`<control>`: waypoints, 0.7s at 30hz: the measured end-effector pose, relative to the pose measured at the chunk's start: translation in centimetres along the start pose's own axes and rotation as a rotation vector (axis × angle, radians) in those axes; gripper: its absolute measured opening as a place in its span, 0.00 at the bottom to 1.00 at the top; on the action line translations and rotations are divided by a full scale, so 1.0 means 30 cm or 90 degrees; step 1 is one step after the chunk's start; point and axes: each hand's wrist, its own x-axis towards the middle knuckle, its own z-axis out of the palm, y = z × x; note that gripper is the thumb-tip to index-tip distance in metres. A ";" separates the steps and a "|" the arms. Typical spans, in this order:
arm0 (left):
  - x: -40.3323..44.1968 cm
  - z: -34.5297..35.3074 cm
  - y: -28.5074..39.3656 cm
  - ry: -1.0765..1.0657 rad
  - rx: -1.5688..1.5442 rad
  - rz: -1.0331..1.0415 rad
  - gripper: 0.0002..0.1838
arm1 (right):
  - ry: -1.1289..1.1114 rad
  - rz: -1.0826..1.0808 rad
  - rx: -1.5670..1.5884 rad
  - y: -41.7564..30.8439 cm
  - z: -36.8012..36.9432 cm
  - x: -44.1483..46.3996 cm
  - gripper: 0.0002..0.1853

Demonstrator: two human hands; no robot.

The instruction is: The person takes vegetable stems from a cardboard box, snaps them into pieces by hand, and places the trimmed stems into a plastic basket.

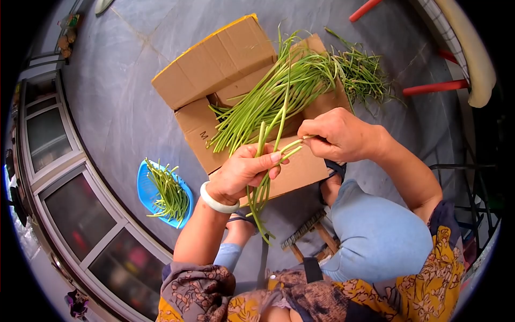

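My left hand (248,169), with a pale bangle at the wrist, is closed round several long green garlic scapes (260,199). Their stems stick out above and below the fist. To its right, my right hand (343,134) pinches the end of a stem that runs across from the left hand. Just beyond both hands, a big bundle of garlic scapes (268,96) lies over an opened cardboard box (220,59). A tangle of thin, darker green tips (365,75) lies at the bundle's far right end.
On the floor at left, a blue plastic basket (141,180) holds short cut green stems. Red stool legs (437,87) stand at upper right. A glass-paned cabinet (80,214) lines the left side. Under me is a low wooden stool (324,236).
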 end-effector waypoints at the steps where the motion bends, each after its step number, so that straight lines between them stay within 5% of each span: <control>1: 0.002 -0.002 -0.008 0.002 -0.010 -0.007 0.14 | 0.000 -0.001 -0.005 0.006 0.008 -0.001 0.03; 14: 0.039 0.073 -0.077 -0.006 -0.144 -0.006 0.14 | 0.166 0.042 -0.099 0.036 0.090 -0.012 0.06; 18: 0.061 0.097 -0.075 0.038 -0.172 0.023 0.14 | 0.203 0.249 0.287 0.039 0.108 -0.006 0.09; 21: 0.050 0.095 -0.071 0.022 -0.209 0.039 0.14 | 0.153 0.253 0.550 0.023 0.059 -0.024 0.09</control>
